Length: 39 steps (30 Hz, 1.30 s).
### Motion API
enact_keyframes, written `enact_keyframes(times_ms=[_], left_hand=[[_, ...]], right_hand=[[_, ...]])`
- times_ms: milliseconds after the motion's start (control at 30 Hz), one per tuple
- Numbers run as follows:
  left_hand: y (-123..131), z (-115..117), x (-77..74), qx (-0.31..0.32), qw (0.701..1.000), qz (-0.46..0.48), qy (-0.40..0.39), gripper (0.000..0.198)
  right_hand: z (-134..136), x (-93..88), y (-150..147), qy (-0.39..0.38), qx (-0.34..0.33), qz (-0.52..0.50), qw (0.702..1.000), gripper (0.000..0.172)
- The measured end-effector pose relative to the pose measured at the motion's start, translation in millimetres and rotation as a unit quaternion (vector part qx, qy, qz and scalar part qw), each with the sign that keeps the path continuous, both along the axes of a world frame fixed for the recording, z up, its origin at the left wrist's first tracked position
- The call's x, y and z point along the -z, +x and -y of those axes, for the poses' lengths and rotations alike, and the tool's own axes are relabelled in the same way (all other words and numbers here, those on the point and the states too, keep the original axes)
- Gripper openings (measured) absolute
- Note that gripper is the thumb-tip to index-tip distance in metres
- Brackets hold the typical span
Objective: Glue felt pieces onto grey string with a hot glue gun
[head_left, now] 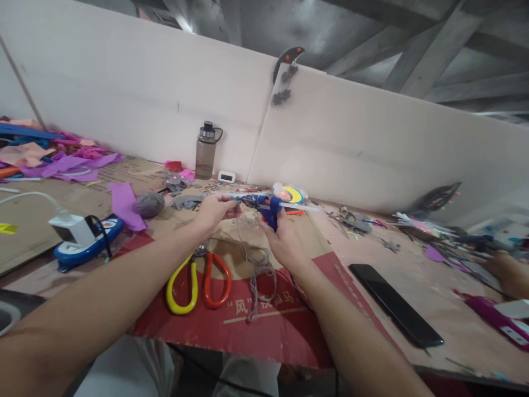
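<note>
My right hand (pixel 283 237) is wrapped round the handle of a blue hot glue gun (pixel 270 208). A translucent glue stick (pixel 300 207) juts from the gun's rear, and its nozzle points left. Close to the nozzle, my left hand (pixel 219 212) pinches something small and dark that I cannot make out. Grey yarn (pixel 262 270) trails from under the left fingers in loose loops onto red and brown cardboard (pixel 285 336). Scissors with one yellow and one red handle (pixel 217 281) lie on the cardboard below my left hand.
A black phone (pixel 394 303) lies at right, near a magenta power strip (pixel 496 314). At left are a blue power strip (pixel 88 242) with a white charger, a grey yarn ball (pixel 149 204) and felt scraps (pixel 70 165). A bottle (pixel 205 154) stands behind. Another person's hand (pixel 510 273) shows far right.
</note>
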<state>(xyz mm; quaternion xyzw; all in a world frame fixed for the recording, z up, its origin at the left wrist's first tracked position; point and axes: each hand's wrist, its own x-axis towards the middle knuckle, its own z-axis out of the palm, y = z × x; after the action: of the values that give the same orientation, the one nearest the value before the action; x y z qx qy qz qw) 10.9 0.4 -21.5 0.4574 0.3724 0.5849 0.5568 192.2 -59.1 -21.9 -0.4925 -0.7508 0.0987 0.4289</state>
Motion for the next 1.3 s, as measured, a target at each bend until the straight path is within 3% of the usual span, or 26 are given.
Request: enact_keyframes(times_ms=[233,900,1133,1300], left_hand=[[1.7,6.9,-6.4,-0.008,1.0,-0.005,-0.002,0.01],[1.6,4.6,-2.7,0.001,1.0,-0.006,0.013,0.01],[1.7,2.6,-1.2,-0.013,1.0,-0.02,0.02,0.01],[0.9,3.9,-2.6,-0.051,0.993,-0.094,0.043,0.012]], right_hand=[[1.1,-1.0,-1.1,-0.003,0.007,0.01,1.0,0.042],[5.1,-3.9,-3.1,-0.017,0.027,0.031,0.999,0.043],[6.4,-4.2,-3.3,0.009,0.045,0.074,0.996,0.038],[8.1,-4.9,-4.8,0.023,0.07,0.134,0.988,0.034]])
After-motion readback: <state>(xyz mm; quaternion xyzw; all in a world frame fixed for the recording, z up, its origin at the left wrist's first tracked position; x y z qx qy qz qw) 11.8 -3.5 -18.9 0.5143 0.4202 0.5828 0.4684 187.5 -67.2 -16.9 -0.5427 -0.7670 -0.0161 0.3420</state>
